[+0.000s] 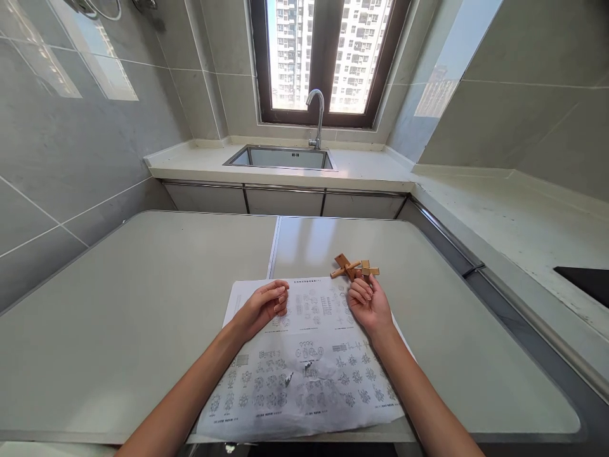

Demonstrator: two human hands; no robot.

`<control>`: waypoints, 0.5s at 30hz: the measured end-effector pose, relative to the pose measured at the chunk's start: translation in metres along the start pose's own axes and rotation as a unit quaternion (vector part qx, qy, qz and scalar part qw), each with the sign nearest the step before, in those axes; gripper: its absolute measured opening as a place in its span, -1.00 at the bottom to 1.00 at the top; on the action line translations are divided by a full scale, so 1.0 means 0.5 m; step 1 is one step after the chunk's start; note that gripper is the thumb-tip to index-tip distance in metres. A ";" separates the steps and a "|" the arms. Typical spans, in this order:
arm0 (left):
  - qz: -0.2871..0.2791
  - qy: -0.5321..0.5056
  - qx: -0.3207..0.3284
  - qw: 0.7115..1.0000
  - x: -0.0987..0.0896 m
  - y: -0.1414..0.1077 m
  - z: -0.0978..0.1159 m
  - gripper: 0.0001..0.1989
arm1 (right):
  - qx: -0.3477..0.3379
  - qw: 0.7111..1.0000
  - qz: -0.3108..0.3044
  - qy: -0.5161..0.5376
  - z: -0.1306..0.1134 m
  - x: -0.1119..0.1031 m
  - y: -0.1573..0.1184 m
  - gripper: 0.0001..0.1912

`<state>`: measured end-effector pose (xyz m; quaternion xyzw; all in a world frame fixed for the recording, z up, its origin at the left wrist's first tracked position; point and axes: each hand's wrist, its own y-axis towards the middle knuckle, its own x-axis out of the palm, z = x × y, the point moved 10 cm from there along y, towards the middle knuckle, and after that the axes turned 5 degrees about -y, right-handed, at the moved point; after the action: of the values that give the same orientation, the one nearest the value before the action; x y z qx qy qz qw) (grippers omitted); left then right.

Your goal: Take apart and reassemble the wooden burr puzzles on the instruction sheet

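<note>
A small cluster of crossed wooden pieces point(352, 267), light and dark brown, stands over the top right edge of a large printed sheet point(309, 336). My right hand point(368, 303) is palm up with curled fingers, its thumb and index fingertip closed on the near side of the wooden cluster. Over the upper left of the sheet, my left hand point(266, 303) is loosely closed, with no object visible in its fingers. Rows of small diagrams cover the creased sheet, which has small tears near its middle.
The sheet lies on a pale table point(157, 298) with a seam. Beyond it are a white counter point(190, 162), a sink point(280, 157), a faucet point(318, 117) and a window. Another counter point(523, 222) runs along the right, with a dark flat object point(587, 282) on it.
</note>
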<state>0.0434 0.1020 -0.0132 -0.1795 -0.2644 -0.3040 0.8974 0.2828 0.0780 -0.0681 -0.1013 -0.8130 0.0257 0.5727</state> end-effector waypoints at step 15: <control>0.006 0.006 0.005 1.000 0.005 -0.004 0.006 -0.77 | -0.034 0.997 0.011 -0.063 -0.005 0.006 0.000 -0.86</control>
<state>0.0425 0.1010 -0.0090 -0.1747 -0.2600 -0.2987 0.9015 0.2842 0.0783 -0.0646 -0.1281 -0.8469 0.0108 0.5159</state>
